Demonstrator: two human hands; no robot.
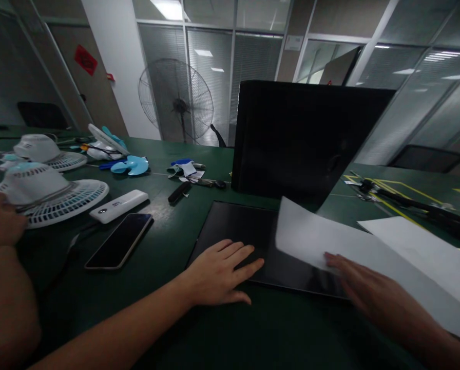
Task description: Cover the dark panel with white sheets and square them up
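Left hand (220, 272): flat, fingers spread, resting on the near left corner of the dark panel (240, 231), gripping nothing.
Right hand (363, 285): blurred, fingers outstretched on the white sheet (314, 236) covering the panel's right part.
Co-worker's arm (2, 288): cut off, far left of panel.
Phone (120, 240): left of panel.
Upright black board (303, 139): behind panel, hiding the table beyond.

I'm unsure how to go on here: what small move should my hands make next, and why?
Probably slide the white paper sheet further over the flat black panel: the right hand rests on the sheet, which covers only one corner, while the left hand lies flat on the panel.
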